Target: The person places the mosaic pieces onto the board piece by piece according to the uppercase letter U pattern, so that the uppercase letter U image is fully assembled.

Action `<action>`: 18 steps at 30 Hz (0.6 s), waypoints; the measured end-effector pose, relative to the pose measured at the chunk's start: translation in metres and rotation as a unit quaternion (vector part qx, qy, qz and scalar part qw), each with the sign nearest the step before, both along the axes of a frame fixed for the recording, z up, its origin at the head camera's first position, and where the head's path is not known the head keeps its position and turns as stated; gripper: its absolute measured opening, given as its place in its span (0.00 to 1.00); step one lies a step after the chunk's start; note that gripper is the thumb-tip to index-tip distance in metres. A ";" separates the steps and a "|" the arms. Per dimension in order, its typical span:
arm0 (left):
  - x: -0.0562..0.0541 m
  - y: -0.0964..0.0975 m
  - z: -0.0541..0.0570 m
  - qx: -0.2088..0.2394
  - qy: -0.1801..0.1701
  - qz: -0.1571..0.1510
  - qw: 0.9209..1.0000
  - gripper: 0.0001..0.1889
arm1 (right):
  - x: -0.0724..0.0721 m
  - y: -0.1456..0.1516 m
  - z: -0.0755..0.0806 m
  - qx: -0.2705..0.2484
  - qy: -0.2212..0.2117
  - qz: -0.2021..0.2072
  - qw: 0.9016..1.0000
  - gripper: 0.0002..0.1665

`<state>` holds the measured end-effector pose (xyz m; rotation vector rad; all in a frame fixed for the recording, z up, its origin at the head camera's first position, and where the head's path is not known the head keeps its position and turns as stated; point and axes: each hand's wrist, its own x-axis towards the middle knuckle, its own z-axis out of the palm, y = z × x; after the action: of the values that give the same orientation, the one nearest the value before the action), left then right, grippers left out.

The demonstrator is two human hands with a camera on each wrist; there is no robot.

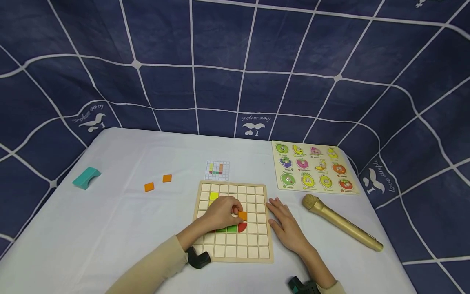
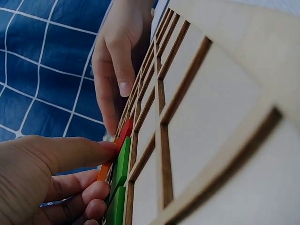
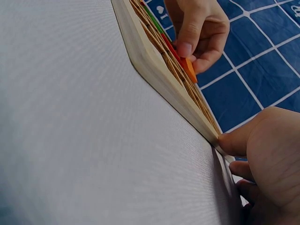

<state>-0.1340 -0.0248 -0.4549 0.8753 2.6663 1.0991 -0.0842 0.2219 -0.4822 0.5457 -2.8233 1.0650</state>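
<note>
My left hand pinches an orange square tile between thumb and fingers, low over the wooden grid board. In the left wrist view the orange tile stands tilted by the thumb tip. Just below it on the board lies a red rounded tile, with green tiles in the same row to its left. A yellow tile sits higher up, partly hidden below by my left hand. My right hand rests at the board's right edge, its thumb touching the rim in the right wrist view.
Behind the board lies a small pattern card with a U shape. Two loose orange tiles and a teal arch block are to the left. On the right are a gold microphone and a fruit picture board.
</note>
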 end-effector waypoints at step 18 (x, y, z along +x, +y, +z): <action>0.000 -0.033 0.018 0.026 0.035 0.031 0.999 0.17 | 0.000 0.000 -0.001 -0.003 -0.002 -0.002 1.000 0.28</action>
<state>-0.1340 -0.0576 -0.4365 0.8607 2.7505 1.1767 -0.0842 0.2223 -0.4835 0.5387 -2.8230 1.0736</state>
